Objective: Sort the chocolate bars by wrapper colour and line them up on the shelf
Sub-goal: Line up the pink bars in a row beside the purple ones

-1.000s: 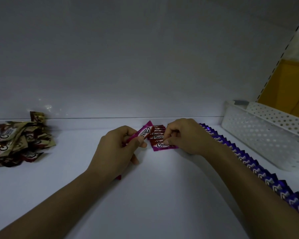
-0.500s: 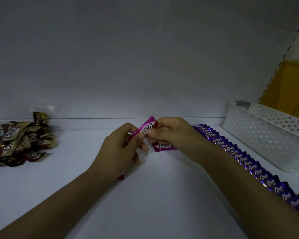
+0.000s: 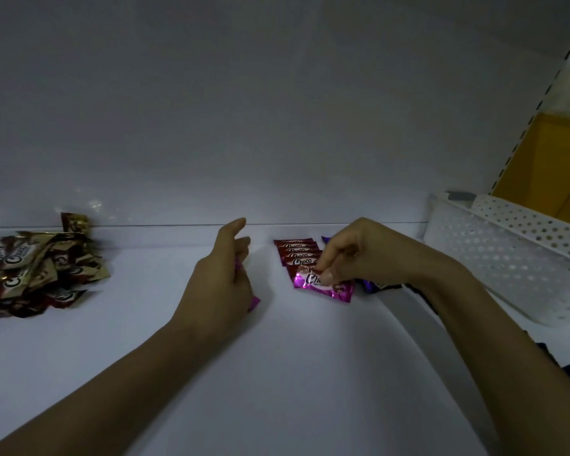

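Right hand [image 3: 352, 255] fingers [image 3: 326, 275] pinching pink bar [image 3: 323, 286], long axis left-right, fronting row [image 3: 298, 253]; left hand [image 3: 218, 281] gripping second pink bar [image 3: 255, 302].

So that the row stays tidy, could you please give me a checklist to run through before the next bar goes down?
1. Front pink bar released: not ok, fingers of the right hand pinch it.
2. Front pink bar square with the pink row: not ok, it lies skewed.
3. Next bar ready: ok, the left hand holds a spare pink bar.
4. Gap to the purple row: cannot tell, the right arm hides it.
5. Gold pile sorted: not ok, a loose heap.
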Demonstrator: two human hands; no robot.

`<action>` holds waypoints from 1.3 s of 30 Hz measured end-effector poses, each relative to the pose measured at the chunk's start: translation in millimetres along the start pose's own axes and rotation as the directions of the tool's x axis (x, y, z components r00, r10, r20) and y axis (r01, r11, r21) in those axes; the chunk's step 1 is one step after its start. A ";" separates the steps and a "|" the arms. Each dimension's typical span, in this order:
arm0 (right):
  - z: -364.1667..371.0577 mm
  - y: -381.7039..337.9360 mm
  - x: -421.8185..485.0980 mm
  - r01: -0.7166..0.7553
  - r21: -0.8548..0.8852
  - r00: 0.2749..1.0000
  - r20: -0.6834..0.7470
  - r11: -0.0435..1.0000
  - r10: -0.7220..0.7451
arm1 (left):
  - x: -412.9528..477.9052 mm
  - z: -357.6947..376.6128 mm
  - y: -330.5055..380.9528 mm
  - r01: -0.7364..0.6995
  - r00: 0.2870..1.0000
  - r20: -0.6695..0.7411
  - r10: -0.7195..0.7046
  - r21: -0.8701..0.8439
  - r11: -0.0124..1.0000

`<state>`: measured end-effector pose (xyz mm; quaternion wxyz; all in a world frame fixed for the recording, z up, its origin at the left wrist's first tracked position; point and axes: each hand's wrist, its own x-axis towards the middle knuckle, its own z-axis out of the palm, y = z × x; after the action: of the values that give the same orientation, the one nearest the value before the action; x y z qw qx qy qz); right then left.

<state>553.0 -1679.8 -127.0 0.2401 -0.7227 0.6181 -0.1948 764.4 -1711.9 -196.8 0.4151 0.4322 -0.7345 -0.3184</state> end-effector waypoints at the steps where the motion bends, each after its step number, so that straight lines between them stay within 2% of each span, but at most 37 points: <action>1: 2.0 0.6 1.9 -0.001 -0.059 1.000 -0.002 0.998 0.001 | 1.6 0.5 -2.4 0.009 1.000 -0.010 -0.009 0.002 1.000; 4: 7.8 2.2 5.3 -0.023 -0.207 1.000 -0.025 0.978 0.018 | 3.8 2.3 -7.7 0.004 1.000 -0.023 -0.004 0.000 1.000; 9: 12.0 3.1 7.3 -0.028 -0.269 0.998 -0.055 0.963 0.013 | 3.2 3.8 -8.0 0.000 1.000 -0.027 0.000 -0.005 1.000; 16: 19.0 4.7 10.3 0.018 -0.359 0.991 -0.118 0.933 -0.064 | 2.4 3.9 -4.2 -0.006 0.999 -0.034 0.005 -0.008 1.000; 20: 23.4 4.1 10.9 0.026 -0.460 0.981 -0.157 0.888 -0.111 | 1.9 3.5 -4.3 0.024 1.000 -0.012 -0.025 -0.092 0.996; 22: 26.3 -0.7 11.4 0.036 -0.438 0.965 -0.219 0.898 -0.146 | 1.8 3.1 -0.7 0.066 0.998 -0.010 -0.070 -0.227 0.972; 24: 33.8 -9.6 11.1 0.092 -0.232 0.943 -0.291 0.968 -0.160 | 5.3 -0.4 2.7 0.136 0.985 -0.023 -0.170 -0.499 0.856; 26: 47.7 -23.9 9.1 0.155 0.026 0.929 -0.343 0.988 -0.137 | 10.5 -7.3 3.9 0.186 0.955 -0.008 -0.295 -0.761 0.622; 27: 56.1 -30.6 7.8 0.189 0.075 0.921 -0.360 0.979 -0.150 | 12.4 -10.5 3.0 0.192 0.941 0.005 -0.339 -0.832 0.521; 28: 64.2 -36.7 6.9 0.217 0.033 0.915 -0.355 0.976 -0.191 | 13.1 -13.1 1.8 0.194 0.930 0.018 -0.366 -0.872 0.450; 30: 79.3 -46.6 7.0 0.246 -0.238 0.911 -0.275 0.940 -0.308 | 12.4 -16.1 0.1 0.199 0.925 0.042 -0.378 -0.900 0.387; 32: 88.5 -52.2 11.1 0.273 -0.487 0.869 -0.246 0.830 -0.430 | 11.5 -17.9 -0.5 0.204 0.927 0.054 -0.372 -0.903 0.378; 34: 89.9 -53.4 13.9 0.290 -0.552 0.807 -0.298 0.782 -0.509 | 12.3 -19.8 -1.8 0.217 0.924 0.062 -0.378 -0.898 0.383; 36: 88.5 -50.7 13.5 0.295 -0.417 0.784 -0.409 0.860 -0.467 | 12.4 -19.5 -2.2 0.232 0.927 0.068 -0.370 -0.878 0.419; 38: 81.1 -44.5 15.4 0.267 -0.050 0.814 -0.523 0.962 -0.253 | 9.6 -16.5 0.6 0.241 0.943 0.084 -0.321 -0.838 0.489; 39: 75.9 -40.8 17.5 0.231 0.146 0.841 -0.528 0.962 -0.122 | 7.6 -14.2 2.2 0.239 0.954 0.091 -0.285 -0.807 0.541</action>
<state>632.4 -1684.2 -164.7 0.1200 -0.6701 0.5667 -0.4641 774.0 -1719.3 -186.0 0.5322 0.3080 -0.4243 -0.6648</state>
